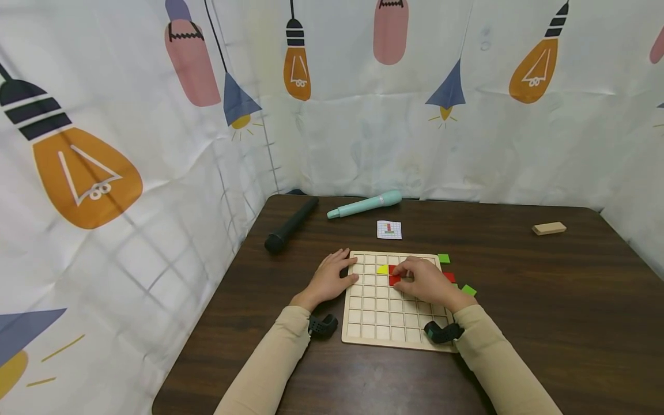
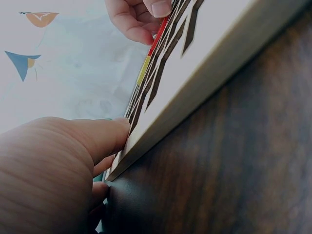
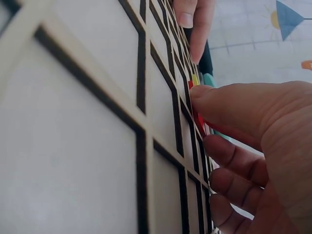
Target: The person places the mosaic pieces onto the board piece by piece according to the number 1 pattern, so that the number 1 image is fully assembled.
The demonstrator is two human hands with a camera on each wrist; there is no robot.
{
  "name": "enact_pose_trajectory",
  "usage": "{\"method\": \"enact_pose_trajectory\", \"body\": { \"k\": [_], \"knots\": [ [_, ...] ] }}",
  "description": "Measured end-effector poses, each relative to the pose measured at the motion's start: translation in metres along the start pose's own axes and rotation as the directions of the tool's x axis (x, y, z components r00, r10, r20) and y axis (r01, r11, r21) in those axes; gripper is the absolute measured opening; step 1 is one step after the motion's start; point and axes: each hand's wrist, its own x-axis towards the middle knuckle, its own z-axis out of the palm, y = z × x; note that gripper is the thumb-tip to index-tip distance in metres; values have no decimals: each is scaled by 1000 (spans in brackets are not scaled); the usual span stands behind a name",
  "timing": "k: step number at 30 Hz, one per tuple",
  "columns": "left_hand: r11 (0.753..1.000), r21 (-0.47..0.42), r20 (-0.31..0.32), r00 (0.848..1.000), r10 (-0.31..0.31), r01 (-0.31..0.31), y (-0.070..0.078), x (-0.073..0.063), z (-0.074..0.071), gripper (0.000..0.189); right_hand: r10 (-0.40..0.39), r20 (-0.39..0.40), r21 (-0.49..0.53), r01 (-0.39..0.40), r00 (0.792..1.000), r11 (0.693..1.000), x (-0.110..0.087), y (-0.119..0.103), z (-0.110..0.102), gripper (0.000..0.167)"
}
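Note:
A wooden grid board point(image 1: 363, 318) lies on the table. At its left edge rests my left hand point(image 1: 328, 278), fingers spread, with the thumb on the rim in the left wrist view. Over the board's upper part, my right hand point(image 1: 426, 281) pinches a red tile point(image 1: 395, 280) between thumb and forefinger, at the grid's surface. Another red patch point(image 1: 392, 268) shows just above it, partly covered by the fingers. Left of this sits a yellow tile point(image 1: 383, 269) with a slanted side. The right hand hides part of the grid.
Beside the board's right edge lie green tiles point(image 1: 469, 290) and a red piece point(image 1: 449, 277). Beyond the board are a small printed grid card point(image 1: 389, 230), a black microphone point(image 1: 291, 226) and a teal microphone point(image 1: 365, 204). A wooden block point(image 1: 549, 229) lies far right.

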Motion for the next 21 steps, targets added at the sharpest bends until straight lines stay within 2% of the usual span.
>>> {"method": "enact_pose_trajectory", "body": {
  "k": [8, 21],
  "knots": [
    [1000, -5, -4, 1000, 4, -4, 0, -1, 0, 52, 29, 12, 17, -29, 1000, 999, -1, 1, -7, 19],
    [1000, -2, -8, 1000, 16, -16, 0, -1, 0, 51, 98, -26, -9, -98, 995, 995, -13, 26, -37, 23]
  ]
}}
